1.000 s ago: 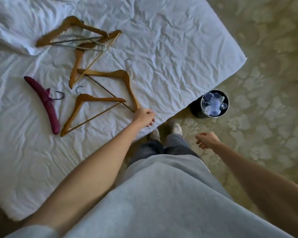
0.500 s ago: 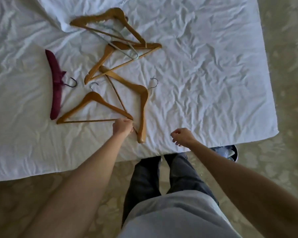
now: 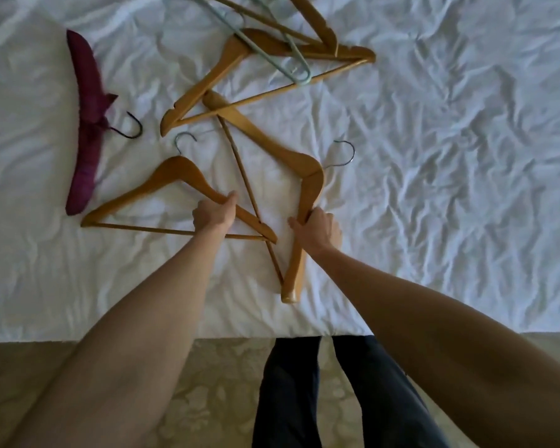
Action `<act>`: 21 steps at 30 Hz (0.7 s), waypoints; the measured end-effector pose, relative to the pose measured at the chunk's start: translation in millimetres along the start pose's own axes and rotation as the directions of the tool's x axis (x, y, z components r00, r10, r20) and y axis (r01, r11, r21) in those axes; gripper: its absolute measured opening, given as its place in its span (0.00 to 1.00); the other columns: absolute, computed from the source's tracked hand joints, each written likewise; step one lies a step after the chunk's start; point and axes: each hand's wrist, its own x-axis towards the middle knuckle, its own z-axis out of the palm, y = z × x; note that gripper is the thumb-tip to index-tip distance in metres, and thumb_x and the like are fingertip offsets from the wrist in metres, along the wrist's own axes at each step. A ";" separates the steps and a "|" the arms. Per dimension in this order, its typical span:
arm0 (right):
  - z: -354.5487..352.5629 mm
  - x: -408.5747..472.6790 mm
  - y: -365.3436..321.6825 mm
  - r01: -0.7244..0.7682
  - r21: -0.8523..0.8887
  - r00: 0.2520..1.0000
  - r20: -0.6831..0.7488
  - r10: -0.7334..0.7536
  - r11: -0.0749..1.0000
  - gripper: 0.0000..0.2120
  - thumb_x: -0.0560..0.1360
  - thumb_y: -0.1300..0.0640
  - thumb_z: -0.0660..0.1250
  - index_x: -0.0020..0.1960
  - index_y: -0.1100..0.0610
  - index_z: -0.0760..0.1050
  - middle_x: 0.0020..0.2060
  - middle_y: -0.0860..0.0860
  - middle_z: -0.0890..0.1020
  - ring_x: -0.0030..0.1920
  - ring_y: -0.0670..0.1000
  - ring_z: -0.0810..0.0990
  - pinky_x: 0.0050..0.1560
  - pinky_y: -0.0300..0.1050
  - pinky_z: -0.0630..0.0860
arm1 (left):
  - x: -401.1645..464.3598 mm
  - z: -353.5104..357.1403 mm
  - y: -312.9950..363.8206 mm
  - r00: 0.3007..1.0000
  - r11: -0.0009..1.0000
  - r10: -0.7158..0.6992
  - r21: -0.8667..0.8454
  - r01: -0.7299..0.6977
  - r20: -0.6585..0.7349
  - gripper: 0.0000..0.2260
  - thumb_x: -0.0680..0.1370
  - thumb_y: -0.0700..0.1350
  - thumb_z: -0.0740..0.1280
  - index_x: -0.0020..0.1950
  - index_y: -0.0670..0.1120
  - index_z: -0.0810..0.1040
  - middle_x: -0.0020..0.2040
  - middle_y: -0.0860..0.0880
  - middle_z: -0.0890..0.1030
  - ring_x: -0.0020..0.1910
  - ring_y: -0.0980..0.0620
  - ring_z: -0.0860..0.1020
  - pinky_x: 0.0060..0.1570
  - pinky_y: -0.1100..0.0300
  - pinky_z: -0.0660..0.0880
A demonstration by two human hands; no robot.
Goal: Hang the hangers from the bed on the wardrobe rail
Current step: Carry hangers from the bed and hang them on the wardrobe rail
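The near-left wooden hanger (image 3: pixel 175 176) lies flat on the bed (image 3: pixel 466 189) at about 9 o'clock from frame centre. The left hand (image 3: pixel 212 215) grips its right shoulder arm, fingers curled over the wood. The near-right wooden hanger (image 3: pixel 291 160) lies beside it at centre, its lower bar crossing the first hanger's right end. The right hand (image 3: pixel 317 231) grips its near arm, thumb and fingers wrapped round the wood. Both hangers rest on the sheet.

Change from 0.5 s ago: the right hand, then a loose fist holding nothing above the sheet, has come down onto the near-right hanger. The left hand has shifted from the corner of the near-left hanger up onto its shoulder arm. The view has moved closer to the bed.

At 12 o'clock, more wooden hangers (image 3: pixel 272 53) lie stacked with a pale wire hanger (image 3: pixel 272 50) across them. A maroon padded hanger (image 3: pixel 84 124) lies at 10 o'clock, well apart from both hands. The sheet is white and wrinkled. A patterned beige carpet (image 3: pixel 207 399) runs along the 6 o'clock edge, where the person's dark trousers (image 3: pixel 304 399) show.
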 end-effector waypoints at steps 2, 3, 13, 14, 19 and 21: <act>5.4 3.3 4.6 0.044 -0.010 0.998 -0.044 -0.044 0.999 0.17 0.76 0.42 0.64 0.51 0.57 0.75 0.43 0.54 0.79 0.45 0.59 0.80 0.40 0.51 0.75 | -2.5 11.3 2.3 1.000 0.990 0.010 -0.142 -0.009 0.007 0.17 0.80 0.54 0.68 0.55 0.39 0.79 0.50 0.43 0.84 0.41 0.46 0.86 0.46 0.53 0.84; 3.8 3.4 7.8 0.053 0.009 0.997 -0.053 -0.053 0.999 0.15 0.76 0.43 0.64 0.50 0.56 0.74 0.42 0.54 0.79 0.44 0.60 0.80 0.40 0.51 0.75 | -6.2 14.5 3.5 1.000 0.986 0.008 -0.167 -0.006 0.014 0.13 0.81 0.51 0.68 0.52 0.40 0.78 0.48 0.43 0.84 0.38 0.47 0.85 0.43 0.56 0.84; -90.7 30.0 89.1 -0.094 -0.096 0.953 -0.297 0.061 0.991 0.12 0.74 0.47 0.65 0.49 0.55 0.78 0.45 0.59 0.82 0.47 0.64 0.80 0.42 0.50 0.71 | -81.6 100.7 16.2 0.950 0.978 0.031 -0.204 0.035 0.310 0.20 0.76 0.55 0.73 0.50 0.37 0.81 0.44 0.43 0.86 0.32 0.49 0.86 0.31 0.59 0.83; -95.5 33.0 92.2 -0.095 -0.118 0.953 -0.298 0.056 0.988 0.12 0.74 0.47 0.65 0.50 0.55 0.79 0.46 0.59 0.83 0.48 0.64 0.80 0.43 0.50 0.70 | -83.6 107.2 19.1 0.940 0.985 0.064 -0.173 -0.005 0.335 0.21 0.75 0.58 0.73 0.46 0.38 0.83 0.41 0.43 0.86 0.32 0.47 0.86 0.36 0.55 0.84; -109.8 29.7 97.9 -0.049 -0.027 0.949 -0.312 0.038 0.998 0.10 0.72 0.47 0.67 0.44 0.54 0.79 0.38 0.56 0.82 0.40 0.61 0.80 0.38 0.48 0.71 | -70.2 54.9 15.9 0.919 0.909 0.394 0.149 -0.389 -0.002 0.17 0.74 0.60 0.72 0.45 0.46 0.81 0.45 0.47 0.83 0.45 0.45 0.81 0.44 0.54 0.75; -113.9 27.1 101.4 0.013 0.041 0.944 -0.331 0.001 0.999 0.09 0.69 0.48 0.69 0.41 0.54 0.78 0.34 0.53 0.80 0.37 0.58 0.79 0.35 0.47 0.71 | -39.9 28.7 4.4 0.828 0.813 0.549 0.302 -0.497 -0.114 0.17 0.72 0.53 0.74 0.55 0.46 0.78 0.56 0.44 0.78 0.57 0.43 0.76 0.48 0.51 0.74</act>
